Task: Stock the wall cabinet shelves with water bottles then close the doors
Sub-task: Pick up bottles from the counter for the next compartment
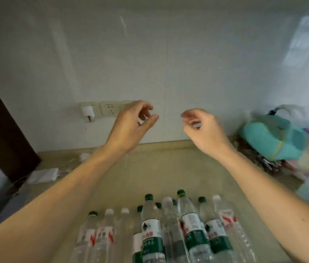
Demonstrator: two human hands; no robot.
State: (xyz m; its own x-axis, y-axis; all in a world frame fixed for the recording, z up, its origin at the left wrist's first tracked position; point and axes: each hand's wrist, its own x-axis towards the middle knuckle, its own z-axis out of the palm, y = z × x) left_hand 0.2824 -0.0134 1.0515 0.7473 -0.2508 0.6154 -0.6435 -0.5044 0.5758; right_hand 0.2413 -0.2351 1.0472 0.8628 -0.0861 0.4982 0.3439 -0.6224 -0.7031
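**Stocking not begun, as far as the view shows: both hands empty, bottles on counter**

Grip: left hand raised in front of the wall, fingers loosely curled, thumb near fingertips, nothing held. Right hand raised alongside, fingers also relaxed and curled, nothing held. The hands are apart, with bare wall between them. Neither touches a bottle or a door.

Task items: water bottles stand upright in a cluster on the countertop, at the near edge, below and between the forearms. Mix of green caps w/ green labels and white caps w/ red-and-white labels. All caps appear on. Exact count can't be given; the cluster runs out of view at the bottom edge.

Wall cabinet: not in view. Shelves and doors can't be checked, so no telling whether any bottles are already up there or whether the doors stand open.

Surroundings: wall sockets behind left hand, w/ a white plug adapter to their left. White packet on the counter at left. Teal bundle atop mixed clutter at right.

Assessment: a good stock remains on the counter. Judged early or mid-task at best. Left to do: pick up bottles, shelve them, close doors.
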